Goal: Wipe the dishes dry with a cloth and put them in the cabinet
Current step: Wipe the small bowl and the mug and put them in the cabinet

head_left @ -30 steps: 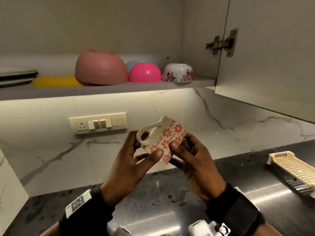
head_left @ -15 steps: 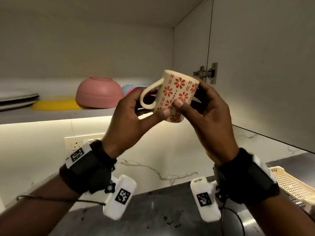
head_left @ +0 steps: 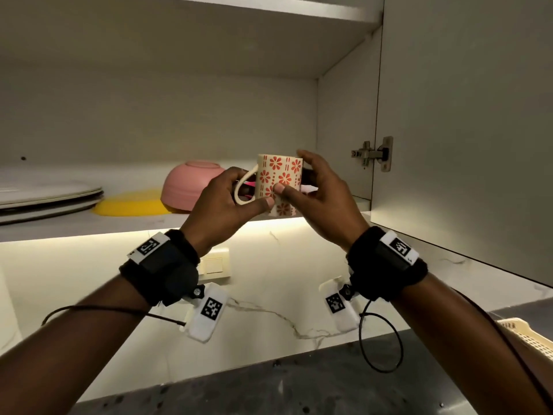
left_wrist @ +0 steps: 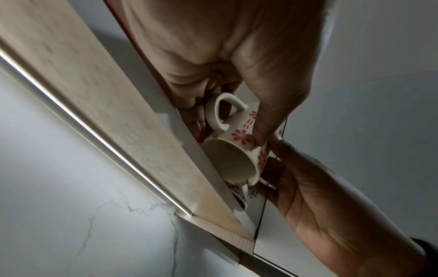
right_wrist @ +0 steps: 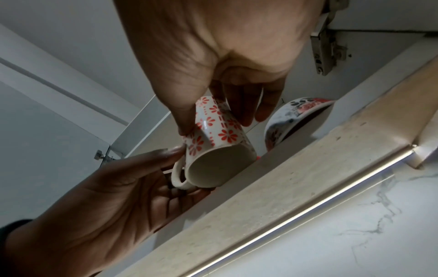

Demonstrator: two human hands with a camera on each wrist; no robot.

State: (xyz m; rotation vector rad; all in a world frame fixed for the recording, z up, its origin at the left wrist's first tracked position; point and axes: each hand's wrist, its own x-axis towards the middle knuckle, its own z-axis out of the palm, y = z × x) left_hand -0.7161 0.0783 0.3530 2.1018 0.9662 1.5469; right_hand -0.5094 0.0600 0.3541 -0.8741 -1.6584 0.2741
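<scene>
Above the dark counter (head_left: 299, 384), a person's left hand (head_left: 221, 205) and right hand (head_left: 323, 202), each pinching with the thumb in front and fingers behind, hold a red-flowered mug (head_left: 279, 181) mouth-down at the front lip of the cabinet's lower shelf (head_left: 89, 229). Whether its rim rests on the board cannot be told. The wrist views show the rim partly over the edge, so letting go here would likely tip the mug onto the counter. Pushing it inward risks knocking the floral bowl (right_wrist: 296, 116) just beside it, or the overturned pink bowl (head_left: 188, 184) behind the left hand. Farther left lie a yellow plate (head_left: 128, 205) and stacked white plates (head_left: 45, 196). No brand or wording is legible; the only markings are black-and-white square codes on the wrist bands (head_left: 148, 245).
</scene>
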